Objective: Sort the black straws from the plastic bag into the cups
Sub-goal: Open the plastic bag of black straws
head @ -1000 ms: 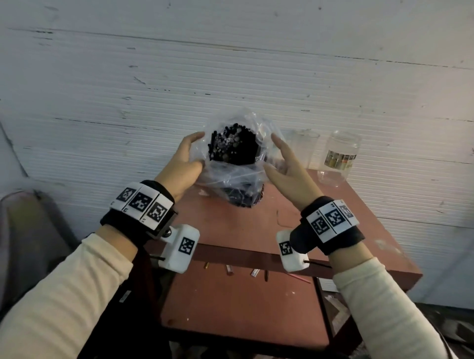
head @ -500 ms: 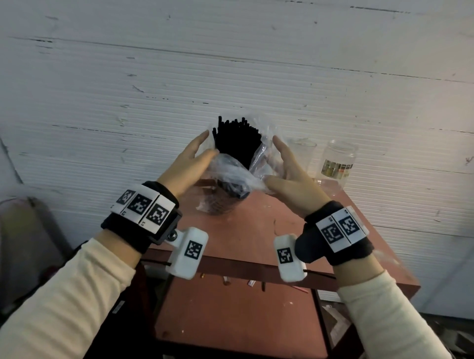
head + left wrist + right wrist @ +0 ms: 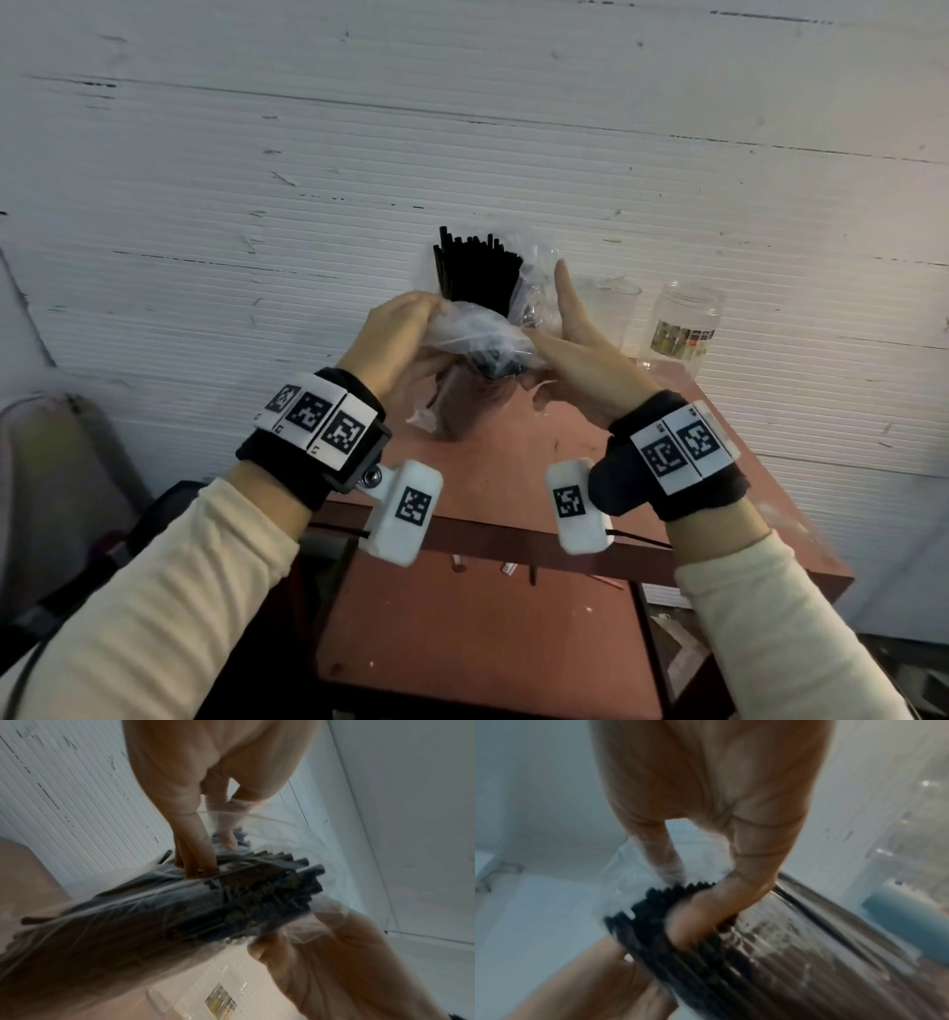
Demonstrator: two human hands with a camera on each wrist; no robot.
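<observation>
A bundle of black straws (image 3: 477,272) stands upright in a clear plastic bag (image 3: 477,336), held in the air over the back of the table. My left hand (image 3: 405,329) curls round the bag's left side, fingertips on the straws (image 3: 257,892). On the right side my right hand (image 3: 565,329) holds the bag, fingers straight up along it. Its thumb (image 3: 706,912) presses on the straws (image 3: 706,963), and one finger lies behind the plastic. The straw tops stick out of the bag's mouth. A clear cup (image 3: 608,313) stands just right of my right hand.
A clear jar with a label (image 3: 683,324) stands beside the cup at the back right corner of the red-brown table (image 3: 513,462). A white ribbed wall runs right behind. A lower shelf (image 3: 488,642) carries a few small bits near its back edge.
Both hands have lifted the bag and tipped it upright, so the straw tops now point up. My left fingers have curled onto the bag. The plastic has slid down the bundle.
</observation>
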